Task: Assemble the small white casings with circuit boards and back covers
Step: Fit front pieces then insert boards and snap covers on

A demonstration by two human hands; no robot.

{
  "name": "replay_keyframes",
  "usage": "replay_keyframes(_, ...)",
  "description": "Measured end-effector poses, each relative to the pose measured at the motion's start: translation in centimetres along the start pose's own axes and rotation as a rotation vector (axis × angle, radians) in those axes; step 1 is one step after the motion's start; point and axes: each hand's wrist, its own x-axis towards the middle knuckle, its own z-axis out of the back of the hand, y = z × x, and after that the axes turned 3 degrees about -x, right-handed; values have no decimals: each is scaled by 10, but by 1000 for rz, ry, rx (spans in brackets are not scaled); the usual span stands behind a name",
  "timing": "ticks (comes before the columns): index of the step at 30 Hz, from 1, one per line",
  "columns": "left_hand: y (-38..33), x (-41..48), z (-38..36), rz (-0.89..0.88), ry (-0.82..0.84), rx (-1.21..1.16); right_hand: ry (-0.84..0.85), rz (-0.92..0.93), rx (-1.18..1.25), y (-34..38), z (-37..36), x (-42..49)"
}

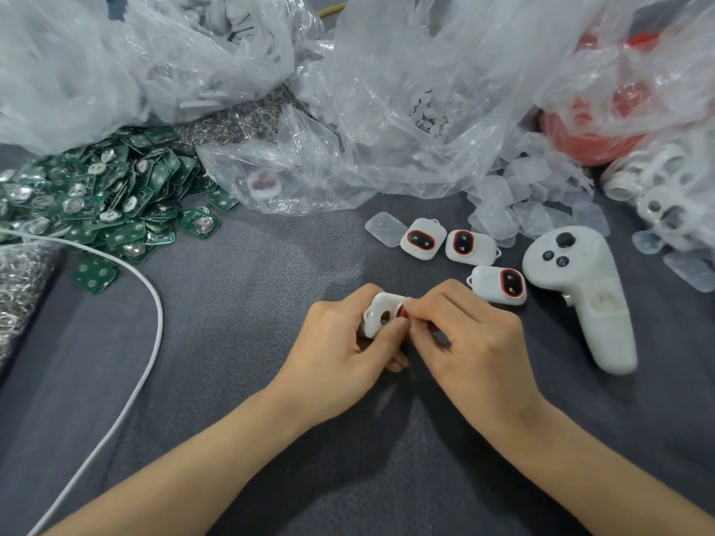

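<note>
A dark grey-blue textured cloth [240,342] is covering the work surface, and both hands are working low over its middle. The left hand [348,346] is curling its fingers round a small white casing [381,313], holding it just above the cloth, while the right hand [476,342] is pinching a red piece [402,313] with bunched fingertips at the casing's edge. Three finished casings [470,247] with red-ringed dark buttons are lying just beyond the hands, beside a white handheld controller [580,299] on the right. A heap of green circuit boards [96,199] is spilling across the far left, with a white cable [153,303] curving in front of it. Crumpled clear plastic bags [406,71] are crowding the far edge and hiding whatever room lies behind. Clear back covers [541,195] are piling up to the right of the bags, one cover [385,228] lying apart beside the finished casings.
</note>
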Motion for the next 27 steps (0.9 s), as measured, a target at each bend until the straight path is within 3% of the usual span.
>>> replay_keyframes(7,-2,0,3,-47,6,59,74,-39,121,-5,2,2)
replay_keyframes(12,-3,2,10,-153,29,232,281,-477,774,-14,9,15)
replay_keyframes(15,-3,3,13,-217,57,286,378,-568,932,-17,12,14)
replay_keyframes(17,-4,3,15,-200,79,199,418,-544,903,-16,11,12)
replay_keyframes(22,-7,6,11,63,56,-455,261,-595,952,-15,11,18)
replay_keyframes(27,-6,10,11,91,55,-471,213,-648,950,-9,4,18)
